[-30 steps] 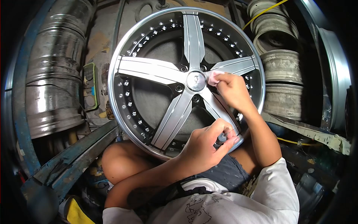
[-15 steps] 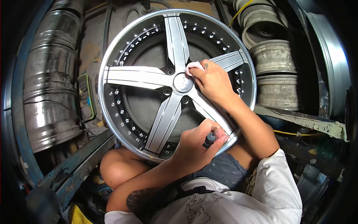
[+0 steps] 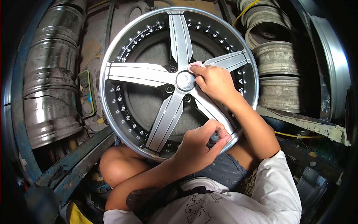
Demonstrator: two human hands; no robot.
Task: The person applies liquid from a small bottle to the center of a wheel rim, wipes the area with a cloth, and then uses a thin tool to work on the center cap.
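Observation:
A large five-spoke alloy wheel (image 3: 180, 41) with a polished rim and silver spokes lies face up over my crossed legs. Just above the round center cap (image 3: 185, 81), my right hand (image 3: 215, 83) presses a folded pale pink cloth (image 3: 196, 66) against the hub, between two spokes. The fingers are closed on the cloth. My left hand (image 3: 203, 143) is curled around a small grey cylindrical item (image 3: 212, 139), near the outer end of the lower right spoke. Most of that item is hidden in the fist, so its kind does not show.
Stacked bare metal rims stand on the left (image 3: 52, 80) and on the right (image 3: 278, 58). A phone-like object in a green-edged case (image 3: 86, 95) leans at the left. Worn blue metal bars (image 3: 74, 164) run beside my legs. A yellow item (image 3: 77, 213) lies at the lower left.
The wheel appears slightly further right in view. My right hand has shifted the cloth a little on the hub, with its fingers now flatter. My left hand keeps its grip, almost unmoved.

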